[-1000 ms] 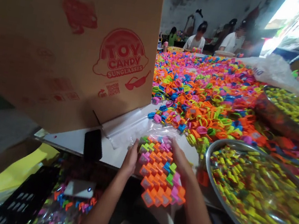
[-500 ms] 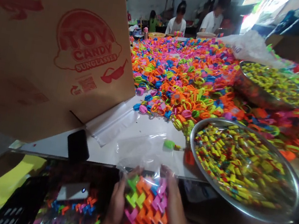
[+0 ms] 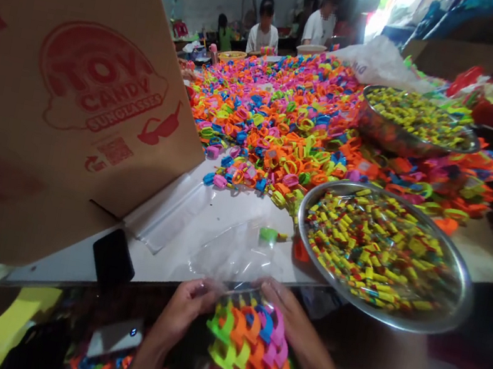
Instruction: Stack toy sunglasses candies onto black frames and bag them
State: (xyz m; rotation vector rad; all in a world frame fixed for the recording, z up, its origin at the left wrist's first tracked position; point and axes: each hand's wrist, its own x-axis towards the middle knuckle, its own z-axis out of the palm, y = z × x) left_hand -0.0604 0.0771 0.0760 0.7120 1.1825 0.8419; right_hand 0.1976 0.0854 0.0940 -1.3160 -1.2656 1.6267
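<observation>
A clear plastic bag (image 3: 234, 252) packed with bright plastic toy pieces (image 3: 247, 356) stands upright at the table's near edge. The pieces inside are orange, green, pink and blue, stacked in rows. My left hand (image 3: 188, 304) is closed at the left upper side of the bag, thumb and fingers pinching the film. On the opposite side my right hand (image 3: 288, 313) grips the upper edge, its fingertips partly hidden by film glare. The bag's loose upper part spreads over the white tabletop, near a small green toy (image 3: 269, 234).
A large cardboard box (image 3: 61, 177) stands at left, beside flat plastic bags (image 3: 169, 215) and a black phone (image 3: 113, 256). At right is a metal basin (image 3: 463, 293) of small yellow wrapped pieces, with another basin (image 3: 366, 113) behind. Colourful toys (image 3: 281, 121) are heaped beyond; people sit farther back.
The view has swung right, so the box and basins sit farther left. My left hand has moved up from the bag's side to its upper edge, its wrist now angled outward.
</observation>
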